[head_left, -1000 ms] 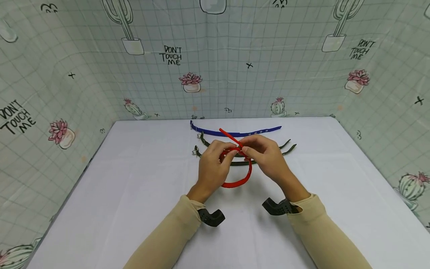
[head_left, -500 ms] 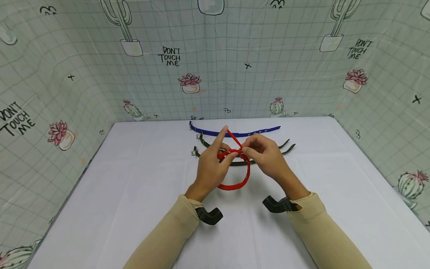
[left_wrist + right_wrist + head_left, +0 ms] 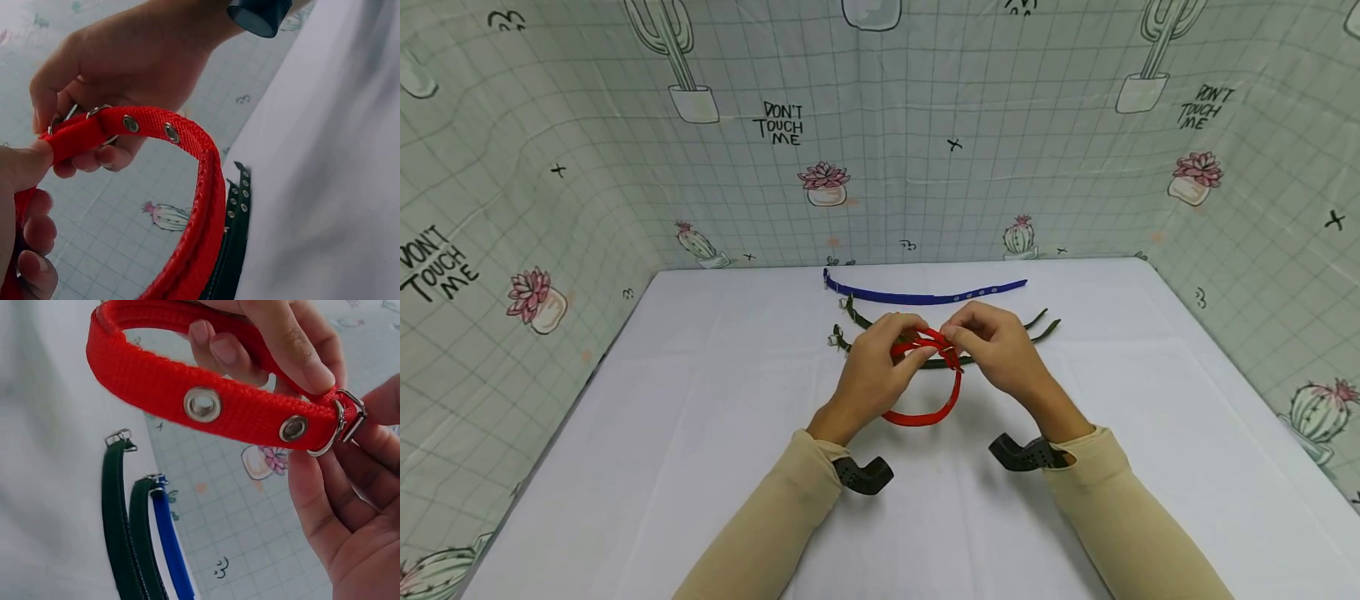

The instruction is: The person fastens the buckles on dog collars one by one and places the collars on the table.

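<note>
A red webbing collar (image 3: 934, 414) with metal eyelets is bent into a loop above the white table (image 3: 700, 400). My left hand (image 3: 912, 351) pinches the strap just left of the metal buckle (image 3: 345, 420). From the other side, my right hand (image 3: 952, 337) pinches the collar at the buckle. In the right wrist view the red collar (image 3: 206, 405) shows two eyelets, and the left hand's thumb (image 3: 294, 350) presses on the strap. In the left wrist view the red collar (image 3: 201, 181) curves down from both hands.
A blue collar (image 3: 925, 296) lies straight near the table's far edge. Two dark green collars (image 3: 1047, 327) lie behind the hands, seen again as green collars (image 3: 119, 519) in the right wrist view. Cactus-print cloth walls (image 3: 550, 208) close in three sides.
The red strap's free end, which stuck up toward the blue collar, now lies down along the loop. My left forefinger, raised half a second ago, has curled back onto the strap.
</note>
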Motion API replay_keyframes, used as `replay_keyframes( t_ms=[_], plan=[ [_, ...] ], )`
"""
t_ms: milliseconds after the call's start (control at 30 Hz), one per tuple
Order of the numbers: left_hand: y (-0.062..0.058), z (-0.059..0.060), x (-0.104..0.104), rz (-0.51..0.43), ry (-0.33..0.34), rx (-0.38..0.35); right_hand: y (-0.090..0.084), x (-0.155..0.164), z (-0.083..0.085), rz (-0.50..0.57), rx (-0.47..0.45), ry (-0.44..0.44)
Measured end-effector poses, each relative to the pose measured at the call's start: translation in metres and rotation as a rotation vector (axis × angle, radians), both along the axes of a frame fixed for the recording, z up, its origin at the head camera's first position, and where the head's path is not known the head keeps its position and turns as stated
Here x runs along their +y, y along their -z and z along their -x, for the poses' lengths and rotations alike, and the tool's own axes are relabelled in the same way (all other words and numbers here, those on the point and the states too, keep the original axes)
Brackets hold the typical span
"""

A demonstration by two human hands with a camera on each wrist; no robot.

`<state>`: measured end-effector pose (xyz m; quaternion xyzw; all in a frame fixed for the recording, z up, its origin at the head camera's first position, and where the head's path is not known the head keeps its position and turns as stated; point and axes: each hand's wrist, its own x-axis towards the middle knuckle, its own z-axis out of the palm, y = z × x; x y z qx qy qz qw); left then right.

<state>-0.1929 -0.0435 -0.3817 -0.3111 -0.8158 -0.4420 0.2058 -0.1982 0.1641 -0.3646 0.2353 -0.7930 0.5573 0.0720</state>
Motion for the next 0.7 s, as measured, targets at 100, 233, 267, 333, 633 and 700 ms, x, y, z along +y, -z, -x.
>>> replay_keyframes(
  t_ms=[100, 233, 267, 333, 633, 700],
  plan=[
    [0.0000, 0.0006, -0.0012, -0.022, -0.008, 0.009, -0.0020, -0.0006, -0.0006, 0.015, 0.003, -0.003],
    [-0.0012, 0.0012, -0.0032, -0.055, -0.034, 0.015, -0.0044, -0.0012, -0.0021, 0.040, 0.015, -0.021],
    [-0.0015, 0.0018, -0.0035, -0.062, -0.040, 0.015, -0.0049, -0.0012, -0.0023, 0.044, 0.018, -0.023],
    [-0.0026, 0.0022, -0.0033, -0.085, -0.050, 0.006, -0.0056, -0.0009, -0.0027, 0.049, 0.018, -0.026],
    [-0.0076, -0.0009, -0.0045, -0.232, -0.055, -0.234, -0.0031, 0.0055, -0.0032, 0.105, -0.016, -0.201],
    [-0.0082, -0.0013, -0.0052, -0.262, -0.035, -0.278, -0.0033, 0.0063, -0.0020, 0.101, -0.006, -0.215]
  ],
)
